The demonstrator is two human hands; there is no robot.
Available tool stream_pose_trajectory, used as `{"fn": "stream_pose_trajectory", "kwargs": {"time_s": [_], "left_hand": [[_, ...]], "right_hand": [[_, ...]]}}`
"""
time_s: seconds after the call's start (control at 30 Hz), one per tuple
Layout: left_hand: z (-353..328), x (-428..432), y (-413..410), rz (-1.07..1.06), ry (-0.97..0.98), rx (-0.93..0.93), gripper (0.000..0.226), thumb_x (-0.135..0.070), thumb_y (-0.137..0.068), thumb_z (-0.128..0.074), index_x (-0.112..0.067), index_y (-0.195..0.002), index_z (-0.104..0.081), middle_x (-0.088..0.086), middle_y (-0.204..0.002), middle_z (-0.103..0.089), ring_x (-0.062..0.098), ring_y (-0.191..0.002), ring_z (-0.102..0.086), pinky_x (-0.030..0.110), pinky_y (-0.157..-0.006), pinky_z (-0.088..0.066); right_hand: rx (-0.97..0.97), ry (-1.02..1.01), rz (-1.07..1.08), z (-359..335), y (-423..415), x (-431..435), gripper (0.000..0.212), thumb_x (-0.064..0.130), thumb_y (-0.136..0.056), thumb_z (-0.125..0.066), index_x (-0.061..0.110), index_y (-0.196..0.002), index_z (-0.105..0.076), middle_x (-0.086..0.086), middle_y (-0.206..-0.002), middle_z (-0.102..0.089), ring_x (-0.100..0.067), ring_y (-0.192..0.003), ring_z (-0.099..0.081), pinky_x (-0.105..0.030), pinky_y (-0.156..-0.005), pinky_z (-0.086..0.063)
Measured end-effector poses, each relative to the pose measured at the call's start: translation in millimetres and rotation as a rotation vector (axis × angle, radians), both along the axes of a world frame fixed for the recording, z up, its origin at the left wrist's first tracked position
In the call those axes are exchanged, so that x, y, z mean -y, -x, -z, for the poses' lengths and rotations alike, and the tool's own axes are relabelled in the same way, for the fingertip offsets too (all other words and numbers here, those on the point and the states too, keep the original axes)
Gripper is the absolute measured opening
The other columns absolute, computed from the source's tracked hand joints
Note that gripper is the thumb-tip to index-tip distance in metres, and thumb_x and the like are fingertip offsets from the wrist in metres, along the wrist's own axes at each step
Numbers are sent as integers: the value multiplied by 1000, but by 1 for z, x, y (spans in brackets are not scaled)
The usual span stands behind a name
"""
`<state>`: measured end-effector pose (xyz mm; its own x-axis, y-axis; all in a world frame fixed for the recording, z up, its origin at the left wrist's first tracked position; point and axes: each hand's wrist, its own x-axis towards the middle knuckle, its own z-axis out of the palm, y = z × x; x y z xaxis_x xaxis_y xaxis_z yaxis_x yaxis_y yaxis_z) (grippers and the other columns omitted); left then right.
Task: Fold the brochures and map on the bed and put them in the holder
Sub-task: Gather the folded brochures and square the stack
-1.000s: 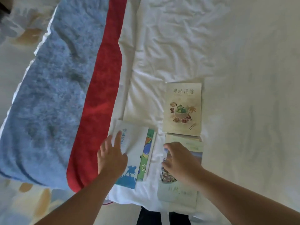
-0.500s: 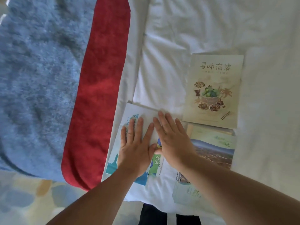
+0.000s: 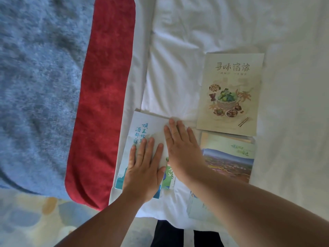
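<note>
At the white bed's (image 3: pixel 178 59) near edge, the left hand (image 3: pixel 144 168) and right hand (image 3: pixel 181 148) press flat, fingers straight, on the white-and-blue folded paper brochure (image 3: pixel 142 125), seemingly to set its crease.

Printed paper items on the bed (image 3: pixel 178 50): three counted.
- One white-and-blue brochure (image 3: pixel 142 125) at the near edge.
- One beige food brochure (image 3: pixel 229 93) further in from that edge.
- One landscape brochure (image 3: pixel 229 157) at the near edge, right of the first. Layered edges show beneath it; their number cannot be told.

One green-printed strip (image 3: pixel 169 173) shows beside the white-and-blue brochure; whether it is a separate item cannot be told.

Blankets: one blanket (image 3: pixel 44 86), blue with a red band.

Hands: two, the left hand (image 3: pixel 142 168) and the right hand (image 3: pixel 183 148).
</note>
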<state>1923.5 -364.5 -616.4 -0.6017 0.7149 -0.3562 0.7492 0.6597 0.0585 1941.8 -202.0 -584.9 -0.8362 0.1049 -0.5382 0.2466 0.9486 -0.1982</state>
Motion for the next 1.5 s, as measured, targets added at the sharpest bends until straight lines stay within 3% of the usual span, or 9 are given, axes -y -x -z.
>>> {"fn": "stream_pose_trajectory", "kwargs": {"time_s": [0.23, 0.37, 0.47, 0.6, 0.7, 0.77, 0.97, 1.37, 1.5], "left_hand": [[-19, 3, 3, -4, -14, 34, 64, -45, -97, -31, -12, -151, -31, 18, -159, -21, 37, -147, -17, 56, -116, -18], [-34, -7, -4, -108, -135, 39, 65, -32, -92, -58, -13, -149, -35, 18, -157, -26, 39, -145, -21, 60, -114, -23], [-46, -22, -22, -103, -195, 61, 73, -26, -86, -67, -11, -149, -31, 18, -157, -27, 40, -145, -20, 63, -111, -25], [-59, -45, -49, 11, -223, 80, 64, -40, -95, -42, -12, -151, -27, 15, -158, -22, 38, -145, -18, 58, -115, -20], [-60, -56, -69, 115, -193, 115, 68, -45, -94, -40, -14, -153, -26, 12, -161, -18, 35, -147, -17, 57, -116, -22], [-55, -62, -85, 187, -172, 134, 71, -47, -94, -45, -14, -153, -25, 11, -161, -17, 32, -148, -16, 58, -116, -23], [-39, -78, -106, 207, -28, 144, 74, -45, -89, -62, -10, -149, -36, 14, -157, -27, 29, -146, -24, 56, -109, -35], [-46, -83, -118, 192, 41, 188, 68, -29, -97, -44, -8, -155, -14, 18, -161, -3, 33, -148, 4, 55, -118, -8], [-55, -70, -128, 247, 87, 210, 76, -26, -79, -63, -7, -148, -37, 23, -155, -28, 37, -145, -23, 50, -115, -26]], "right_hand": [[-175, 159, 35, -41, -44, -42, 80, 36, -97, -55, 13, -157, -7, -8, -165, 7, -25, -152, 5, -35, -121, 1], [-170, 124, 191, -50, -106, -73, 77, 41, -93, -59, 18, -155, -21, -4, -164, -8, -20, -151, -6, -34, -119, -14], [-96, 80, 273, -51, -143, -84, 85, 47, -89, -64, 18, -156, -19, -5, -164, -8, -23, -151, -8, -36, -118, -18], [-15, 53, 281, -47, -176, -87, 95, 56, -85, -63, 18, -157, -13, -9, -164, -5, -31, -151, -9, -40, -117, -17], [63, 56, 245, -36, -187, -86, 106, 67, -87, -50, 29, -148, 28, -4, -161, 24, -30, -150, 12, -39, -119, -3], [73, 35, 228, -31, -187, -83, 107, 69, -88, -46, 29, -139, 39, -5, -158, 31, -31, -149, 17, -40, -120, 0], [92, -39, 217, -19, -182, -79, 104, 67, -89, -46, 21, -152, 23, -11, -159, 28, -36, -149, 14, -45, -122, -4], [142, -84, 176, -17, -179, -80, 101, 67, -89, -44, 20, -153, 18, -14, -160, 24, -37, -149, 10, -45, -122, -10], [147, -86, 174, -15, -176, -78, 100, 67, -90, -43, 20, -153, 18, -14, -160, 25, -38, -149, 10, -45, -122, -11]]}}
